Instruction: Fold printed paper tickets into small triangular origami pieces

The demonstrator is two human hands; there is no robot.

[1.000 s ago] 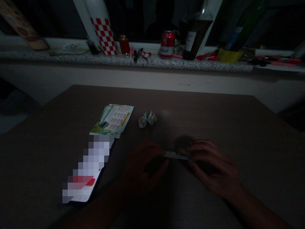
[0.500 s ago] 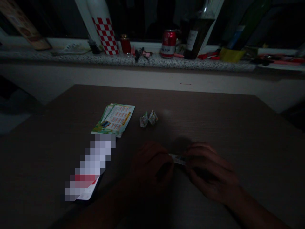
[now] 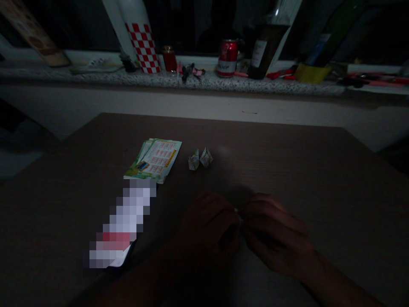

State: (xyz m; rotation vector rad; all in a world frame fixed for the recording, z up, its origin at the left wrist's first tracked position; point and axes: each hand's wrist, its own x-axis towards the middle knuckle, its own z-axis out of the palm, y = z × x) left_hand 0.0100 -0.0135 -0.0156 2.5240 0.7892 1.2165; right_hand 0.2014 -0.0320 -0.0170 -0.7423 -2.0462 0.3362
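Note:
Between my fingertips is a small piece of folded paper (image 3: pixel 240 216), mostly covered by the fingers. My left hand (image 3: pixel 209 224) pinches its left end and lies in deep shadow. From the other side my right hand (image 3: pixel 276 228) closes on the right end, its fingertips almost touching the left ones. Beyond the hands, two small folded paper shapes (image 3: pixel 206 157) stand side by side on the table. Left of them lies a stack of printed calendar cards (image 3: pixel 159 155), green and white with red figures.
A lit phone (image 3: pixel 119 258) with a blurred screen lies just below the cards on the brown table (image 3: pixel 287 157). Along the stone windowsill (image 3: pixel 191 83) stand a checkered bottle (image 3: pixel 145 47), a red can (image 3: pixel 227 59), a dark labelled bottle (image 3: pixel 263 51) and small clutter.
My left hand has moved right, toward my right hand. The strip of paper showing between them has shrunk to a sliver. The cards, phone and folded shapes stay put.

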